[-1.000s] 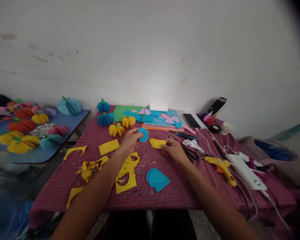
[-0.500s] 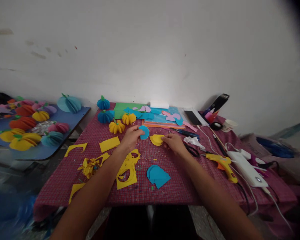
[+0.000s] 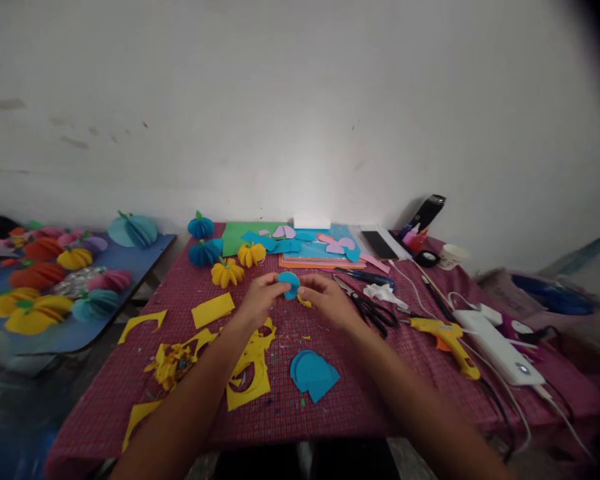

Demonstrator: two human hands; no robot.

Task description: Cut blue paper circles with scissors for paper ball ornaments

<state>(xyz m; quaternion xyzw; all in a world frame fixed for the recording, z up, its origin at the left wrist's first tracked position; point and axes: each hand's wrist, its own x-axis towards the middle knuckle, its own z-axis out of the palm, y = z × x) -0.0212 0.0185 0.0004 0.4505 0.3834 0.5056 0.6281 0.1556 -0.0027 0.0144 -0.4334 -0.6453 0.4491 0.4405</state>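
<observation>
My left hand (image 3: 261,299) and my right hand (image 3: 327,298) meet above the middle of the table, both pinching a small blue paper disc (image 3: 288,284). A yellow paper piece (image 3: 305,303) peeks out under my right fingers; whether the hand holds it, I cannot tell. A stack of blue paper circles (image 3: 312,373) lies in front of my hands. Yellow paper offcuts (image 3: 250,367) lie beside my left forearm.
The table has a red checked cloth (image 3: 130,373). Scissors (image 3: 367,308), a yellow glue gun (image 3: 447,337) and a white power strip (image 3: 497,347) lie at the right. Paper pumpkins (image 3: 227,272) and coloured sheets (image 3: 310,243) sit at the back. A blue side table (image 3: 145,245) at the left holds more pumpkins.
My right hand has moved left from the yellow piece on the cloth to join my left hand at the blue disc. The view has shifted slightly.
</observation>
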